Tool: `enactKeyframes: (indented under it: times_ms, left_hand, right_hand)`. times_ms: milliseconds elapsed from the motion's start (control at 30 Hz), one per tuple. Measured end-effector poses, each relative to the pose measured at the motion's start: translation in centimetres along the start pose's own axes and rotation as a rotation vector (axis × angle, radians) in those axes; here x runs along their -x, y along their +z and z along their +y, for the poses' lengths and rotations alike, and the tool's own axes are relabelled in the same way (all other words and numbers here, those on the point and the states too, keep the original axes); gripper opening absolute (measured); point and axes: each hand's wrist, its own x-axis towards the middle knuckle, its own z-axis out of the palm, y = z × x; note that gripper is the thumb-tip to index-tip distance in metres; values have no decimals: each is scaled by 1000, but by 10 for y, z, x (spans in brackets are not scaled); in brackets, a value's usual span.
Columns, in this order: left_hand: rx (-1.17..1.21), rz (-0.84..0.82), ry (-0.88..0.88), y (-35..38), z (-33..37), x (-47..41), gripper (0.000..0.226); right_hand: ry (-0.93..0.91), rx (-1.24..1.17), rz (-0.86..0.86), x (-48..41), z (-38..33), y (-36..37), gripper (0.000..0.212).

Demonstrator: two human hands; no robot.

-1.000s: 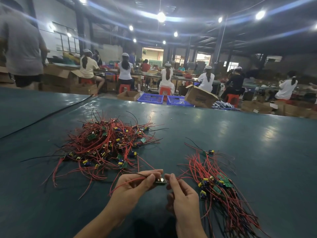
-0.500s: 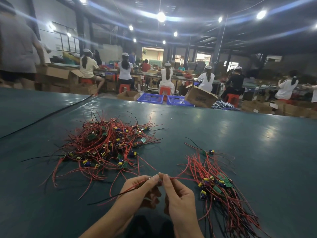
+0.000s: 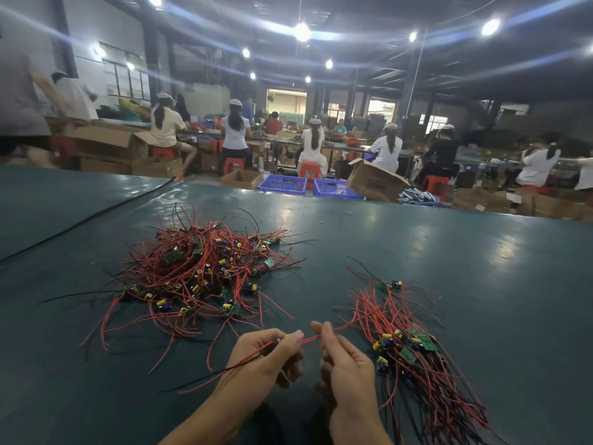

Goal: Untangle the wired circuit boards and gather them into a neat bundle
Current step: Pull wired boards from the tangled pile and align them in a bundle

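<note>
— What are the hands doing?
— The left hand [image 3: 268,356] pinches a thin red wire [image 3: 309,339] in curled fingers. The right hand [image 3: 345,361] pinches the same wire just beside it. What else the left palm hides, I cannot tell.
— And the boards?
— A tangled heap of red-wired green circuit boards [image 3: 199,271] lies to the left on the dark teal table [image 3: 449,252], and a straighter bundle of wired boards [image 3: 414,351] lies to the right.

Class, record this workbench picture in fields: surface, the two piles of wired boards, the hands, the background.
Surface: dark green table
Left pile: tangled pile of wired boards, wires pointing every way
Right pile: aligned bundle, wires roughly parallel
Hands: left hand and right hand both pinch one red wire stretched between them
Background: seated workers, cardboard boxes, blue baskets
</note>
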Motion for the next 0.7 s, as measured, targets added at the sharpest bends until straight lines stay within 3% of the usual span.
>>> enactKeyframes:
  times_ms: [200, 400, 500, 700]
  left_hand:
    - [-54, -9, 92, 2, 2, 1, 33]
    - [-2, 64, 118, -5, 3, -1, 34]
    - [-5, 52, 121, -7, 4, -1, 36]
    - [-40, -13, 119, -3, 1, 1, 41]
  right_hand:
    - [17, -143, 157, -15, -17, -18, 18]
    - [-349, 100, 130, -14, -12, -20, 16]
    - [-333, 43, 159, -14, -13, -18, 22]
    - [-125, -193, 217, -13, -17, -18, 14]
